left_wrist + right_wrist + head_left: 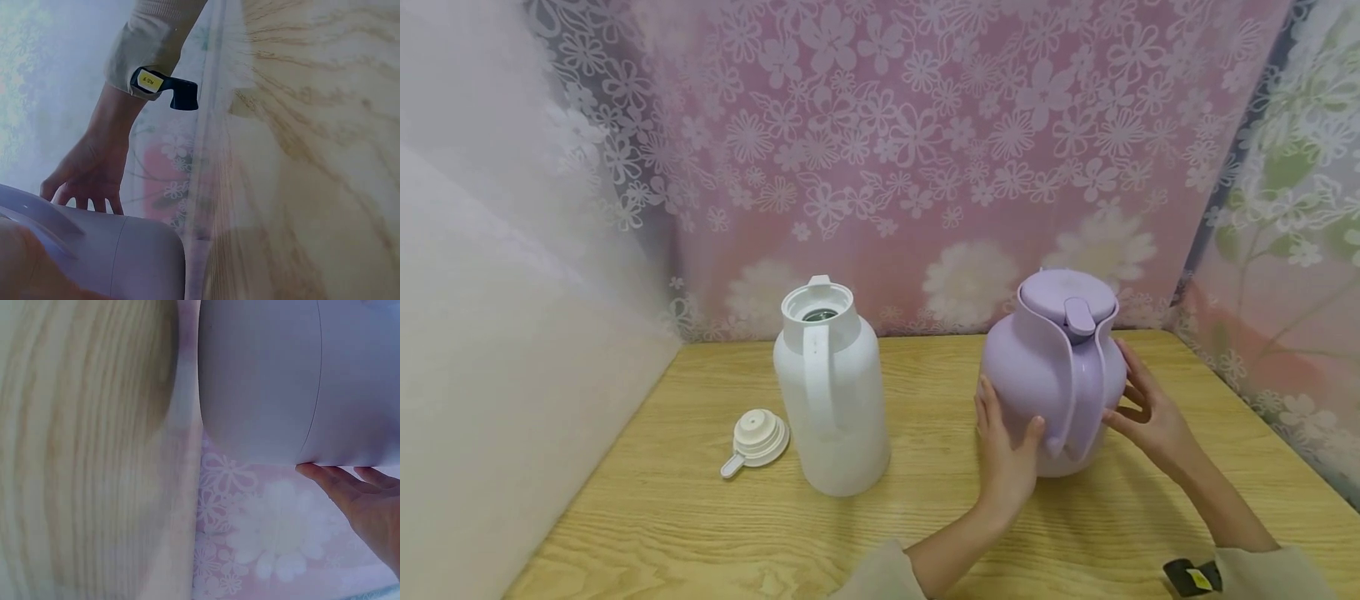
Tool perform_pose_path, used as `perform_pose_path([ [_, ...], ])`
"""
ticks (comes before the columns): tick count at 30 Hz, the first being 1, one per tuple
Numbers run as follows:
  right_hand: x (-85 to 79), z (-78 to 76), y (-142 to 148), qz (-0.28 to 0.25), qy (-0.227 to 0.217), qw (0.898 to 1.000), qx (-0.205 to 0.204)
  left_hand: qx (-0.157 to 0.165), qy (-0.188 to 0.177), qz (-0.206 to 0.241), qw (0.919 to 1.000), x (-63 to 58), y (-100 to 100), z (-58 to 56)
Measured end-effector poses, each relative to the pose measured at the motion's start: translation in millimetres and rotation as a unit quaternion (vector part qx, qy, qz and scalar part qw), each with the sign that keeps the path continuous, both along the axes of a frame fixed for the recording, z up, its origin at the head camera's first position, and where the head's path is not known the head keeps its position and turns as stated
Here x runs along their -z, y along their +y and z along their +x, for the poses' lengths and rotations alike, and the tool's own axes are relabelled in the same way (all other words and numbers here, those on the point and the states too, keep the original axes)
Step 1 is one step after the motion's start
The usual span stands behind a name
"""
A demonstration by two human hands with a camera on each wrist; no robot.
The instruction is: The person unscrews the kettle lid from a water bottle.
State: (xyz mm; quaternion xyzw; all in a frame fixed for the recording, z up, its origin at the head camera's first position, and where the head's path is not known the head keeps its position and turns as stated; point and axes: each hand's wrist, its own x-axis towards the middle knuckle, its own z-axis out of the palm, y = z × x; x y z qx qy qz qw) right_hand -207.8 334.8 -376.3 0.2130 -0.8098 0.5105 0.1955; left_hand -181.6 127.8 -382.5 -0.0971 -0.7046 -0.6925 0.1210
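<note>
Both hands hold a lilac vacuum jug, one on each side, its handle side facing me. The left hand grips its left side, thumb across the front. Fingers and thumb of the right hand spread round the right side, close by the handle. In the right wrist view, a narrow gap shows between the jug's base and the tabletop. To the left stands a white vacuum jug, upright, mouth uncovered. Beside it lies a cream stopper lid with a small lever.
The wood-grain table carries everything. A floral pink sheet hangs along the back, another floral panel on the right, and a pale wall rises at left. A black strap mount sits by the right cuff.
</note>
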Motion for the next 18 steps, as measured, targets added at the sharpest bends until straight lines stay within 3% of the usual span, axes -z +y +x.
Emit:
perform_pose_path([
  [7,1.5,0.4,-9,0.002,0.002,1.0,-0.003,-0.021,0.018,-0.014,0.9995,2.8,-6,2.3],
  [13,4.7,-1.7,-14,0.005,0.001,1.0,-0.005,-0.021,0.007,-0.009,0.9997,5.9,-10,4.3],
  [18,6.8,-2.4,-17,0.006,-0.002,1.0,-0.003,-0.022,0.021,-0.009,0.9995,7.2,-13,5.8],
])
